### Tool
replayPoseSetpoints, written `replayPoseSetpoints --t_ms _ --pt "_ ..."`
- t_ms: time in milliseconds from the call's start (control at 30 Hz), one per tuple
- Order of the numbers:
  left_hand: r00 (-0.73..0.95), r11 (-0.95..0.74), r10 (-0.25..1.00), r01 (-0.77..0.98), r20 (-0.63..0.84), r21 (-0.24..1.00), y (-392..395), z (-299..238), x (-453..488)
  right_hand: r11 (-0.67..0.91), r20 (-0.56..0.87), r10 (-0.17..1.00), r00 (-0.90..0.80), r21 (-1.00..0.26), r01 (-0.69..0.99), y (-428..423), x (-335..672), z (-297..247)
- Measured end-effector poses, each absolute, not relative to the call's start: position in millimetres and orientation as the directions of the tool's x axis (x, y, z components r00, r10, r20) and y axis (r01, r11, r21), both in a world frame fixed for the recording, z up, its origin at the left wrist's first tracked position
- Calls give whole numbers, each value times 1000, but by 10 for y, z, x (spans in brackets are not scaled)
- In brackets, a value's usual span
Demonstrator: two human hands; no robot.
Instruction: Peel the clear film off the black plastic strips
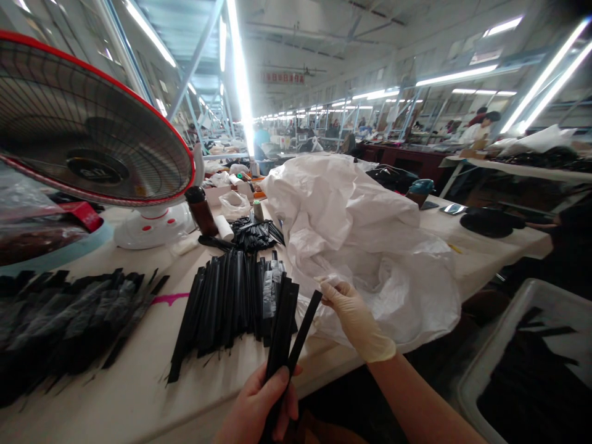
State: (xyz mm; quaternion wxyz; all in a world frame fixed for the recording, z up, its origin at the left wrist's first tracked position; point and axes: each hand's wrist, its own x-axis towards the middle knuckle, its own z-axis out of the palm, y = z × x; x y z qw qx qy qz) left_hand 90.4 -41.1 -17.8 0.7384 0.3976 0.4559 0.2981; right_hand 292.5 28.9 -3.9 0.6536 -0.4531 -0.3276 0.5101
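My left hand (261, 404), bare, is closed round a bundle of long black strips (284, 333) that fans upward over the table's front edge. My right hand (356, 320) wears a pale glove. Its fingers pinch the edge of a big crumpled white plastic bag (361, 240) beside the top of one strip. A pile of the same black strips (226, 302) lies on the white table (139, 382) just left of my hands. Another heap of black strips (60, 320) lies at the far left.
A red-rimmed desk fan (92, 135) stands at the back left, with a brown bottle (202, 209) and small items beside it. A grey bin (531, 364) holding black pieces sits low at the right. Other people work at distant tables.
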Motion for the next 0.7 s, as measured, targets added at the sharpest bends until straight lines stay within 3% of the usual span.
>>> replayPoseSetpoints --t_ms 700 --pt "287 447 861 -35 -420 894 -397 -193 975 90 -27 956 293 -921 -379 235 2862 32"
